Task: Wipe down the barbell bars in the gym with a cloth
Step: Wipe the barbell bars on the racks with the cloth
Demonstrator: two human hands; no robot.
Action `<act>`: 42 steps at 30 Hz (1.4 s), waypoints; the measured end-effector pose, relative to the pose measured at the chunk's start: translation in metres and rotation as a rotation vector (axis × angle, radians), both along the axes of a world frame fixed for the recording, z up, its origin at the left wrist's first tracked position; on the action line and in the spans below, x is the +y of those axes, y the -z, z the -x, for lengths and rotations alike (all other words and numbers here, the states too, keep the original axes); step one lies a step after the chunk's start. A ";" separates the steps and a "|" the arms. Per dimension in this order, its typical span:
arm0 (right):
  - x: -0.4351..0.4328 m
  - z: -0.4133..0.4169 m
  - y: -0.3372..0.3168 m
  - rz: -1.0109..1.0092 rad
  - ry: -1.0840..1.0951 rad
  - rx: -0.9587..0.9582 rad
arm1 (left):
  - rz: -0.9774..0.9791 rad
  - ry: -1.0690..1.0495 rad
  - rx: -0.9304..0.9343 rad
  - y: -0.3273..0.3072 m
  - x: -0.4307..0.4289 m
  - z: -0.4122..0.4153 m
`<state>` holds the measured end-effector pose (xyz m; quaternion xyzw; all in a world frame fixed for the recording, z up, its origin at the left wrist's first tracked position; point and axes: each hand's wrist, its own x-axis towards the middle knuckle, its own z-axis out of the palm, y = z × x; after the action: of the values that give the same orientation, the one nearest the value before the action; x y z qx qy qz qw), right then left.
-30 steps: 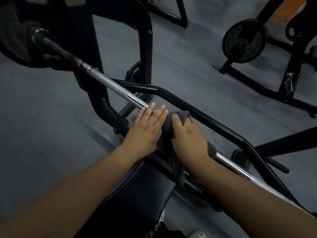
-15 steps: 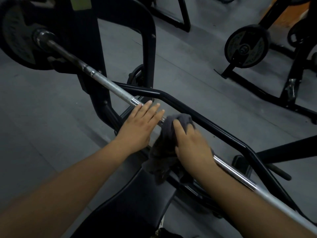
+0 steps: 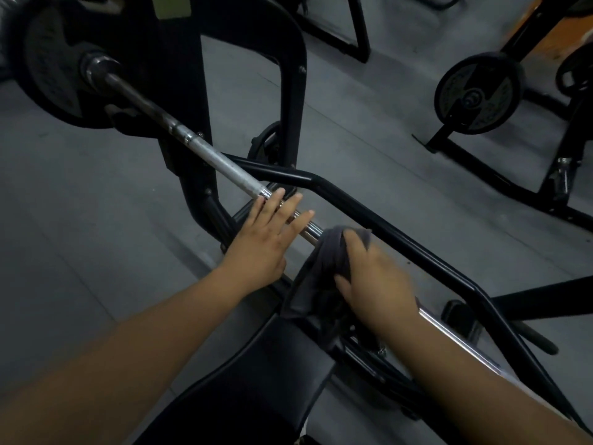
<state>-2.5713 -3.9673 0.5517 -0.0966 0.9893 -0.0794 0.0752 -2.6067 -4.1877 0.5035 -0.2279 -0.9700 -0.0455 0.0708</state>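
Observation:
A steel barbell bar [image 3: 211,155] runs diagonally from a black weight plate [image 3: 48,69] at the upper left down to the lower right. My left hand [image 3: 266,239] rests on the bar with its fingers straight. Just to its right, my right hand [image 3: 375,281] grips a dark grey cloth [image 3: 324,261] wrapped over the bar; the cloth's loose end hangs below. A short bare stretch of bar shows between the two hands.
A black bench pad [image 3: 250,387] lies under my arms. A black frame tube [image 3: 385,226] runs just behind the bar, and black rack uprights [image 3: 288,101] stand at the upper left. Another weight plate [image 3: 478,91] on a stand sits at the upper right on the grey floor.
My right hand has slid the cloth to the right along the bar, opening a gap beside my left hand. The cloth's tail hangs lower. My left hand has kept its place.

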 end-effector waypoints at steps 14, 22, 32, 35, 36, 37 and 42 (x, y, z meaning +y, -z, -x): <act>-0.025 0.015 -0.003 -0.061 -0.154 0.044 | 0.163 0.035 -0.086 -0.023 -0.011 0.004; -0.016 0.067 -0.018 0.654 -0.068 -0.620 | 0.088 -0.285 -0.163 -0.032 -0.021 0.000; -0.036 0.044 -0.005 0.062 -0.386 -0.001 | 0.194 -0.334 -0.228 -0.043 -0.016 -0.002; -0.024 0.077 -0.007 0.603 -0.164 -0.539 | 0.196 -0.290 -0.198 -0.042 -0.019 -0.003; -0.023 0.082 -0.008 0.764 -0.109 -0.673 | 0.188 -0.279 -0.186 -0.041 -0.020 -0.004; -0.024 0.082 -0.009 0.791 -0.104 -0.679 | 0.173 -0.272 -0.178 -0.041 -0.021 -0.004; -0.054 0.039 -0.005 0.011 -0.298 0.061 | 0.079 -0.249 -0.191 -0.037 -0.027 -0.005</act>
<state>-2.6105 -4.0215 0.5567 -0.2450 0.9654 -0.0698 0.0556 -2.6022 -4.2143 0.5401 -0.1034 -0.9941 -0.0195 -0.0256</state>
